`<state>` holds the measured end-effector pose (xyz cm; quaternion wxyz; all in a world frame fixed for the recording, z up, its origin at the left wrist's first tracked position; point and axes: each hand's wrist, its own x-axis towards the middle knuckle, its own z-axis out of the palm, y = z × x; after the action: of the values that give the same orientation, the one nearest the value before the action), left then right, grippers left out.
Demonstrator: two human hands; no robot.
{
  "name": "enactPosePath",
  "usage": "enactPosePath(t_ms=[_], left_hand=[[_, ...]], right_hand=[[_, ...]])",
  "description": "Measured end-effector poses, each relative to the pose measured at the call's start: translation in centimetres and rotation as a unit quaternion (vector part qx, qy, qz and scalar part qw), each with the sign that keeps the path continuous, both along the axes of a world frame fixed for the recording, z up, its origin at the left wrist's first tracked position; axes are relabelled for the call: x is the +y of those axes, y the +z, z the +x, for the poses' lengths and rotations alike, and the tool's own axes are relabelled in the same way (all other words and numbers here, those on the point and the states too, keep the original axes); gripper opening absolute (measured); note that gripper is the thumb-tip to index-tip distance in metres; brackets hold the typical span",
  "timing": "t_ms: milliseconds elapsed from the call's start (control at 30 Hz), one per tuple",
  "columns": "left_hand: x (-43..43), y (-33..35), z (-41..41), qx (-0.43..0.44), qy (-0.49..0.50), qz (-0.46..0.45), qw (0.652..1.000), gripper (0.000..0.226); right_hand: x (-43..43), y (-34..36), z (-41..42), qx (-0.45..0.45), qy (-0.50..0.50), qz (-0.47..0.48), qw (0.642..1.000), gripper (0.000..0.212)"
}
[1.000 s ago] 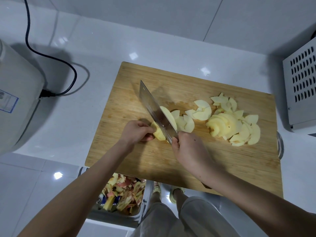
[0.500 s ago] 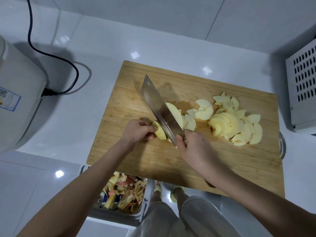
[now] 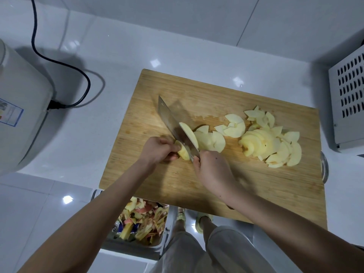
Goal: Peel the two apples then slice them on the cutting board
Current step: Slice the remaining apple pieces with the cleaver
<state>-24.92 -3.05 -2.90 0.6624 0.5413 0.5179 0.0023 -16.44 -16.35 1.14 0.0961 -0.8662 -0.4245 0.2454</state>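
- The left hand [image 3: 157, 149] had its grip clamped on the apple end [image 3: 184, 152], which sat on the board [image 3: 256, 184].
- The right hand [image 3: 213, 168] had its grip clamped on the knife [image 3: 173, 123], blade against the apple end, with one slice [image 3: 189, 134] leaning on it.
- Cut slices [image 3: 269, 146] lay heaped on the board's right half.
- Peels [image 3: 141, 219] lay in a bin below the table [image 3: 98, 125].

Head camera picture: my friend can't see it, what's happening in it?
A right hand holds a cleaver against a small peeled apple piece that the left hand pinches on a wooden cutting board. Apple slices lie piled on the board's right side. Below the counter edge, a bin holds peels.
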Motion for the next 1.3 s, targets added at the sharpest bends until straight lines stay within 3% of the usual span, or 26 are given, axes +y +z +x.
enactPosePath(t_ms=[267,567,933,1300], left_hand=[[-0.2,0.1,-0.2,-0.011,0.007,-0.005,1.000,0.010],[-0.1,0.0,-0.3,-0.005,-0.008,0.005,1.000,0.002],[-0.1,-0.3,-0.3,-0.018,0.000,0.002,1.000,0.006],[-0.3,-0.8,-0.9,-0.025,0.000,0.016,1.000,0.006]], right_hand=[[-0.7,1.0,0.8,0.038,-0.041,0.014,0.998,0.028],[-1.2,2.7,0.4,0.001,0.004,-0.005,1.000,0.026],[0.3,-0.6,0.0,0.005,-0.007,-0.006,1.000,0.025],[-1.6,2.0,0.4,0.010,-0.001,0.026,1.000,0.033]])
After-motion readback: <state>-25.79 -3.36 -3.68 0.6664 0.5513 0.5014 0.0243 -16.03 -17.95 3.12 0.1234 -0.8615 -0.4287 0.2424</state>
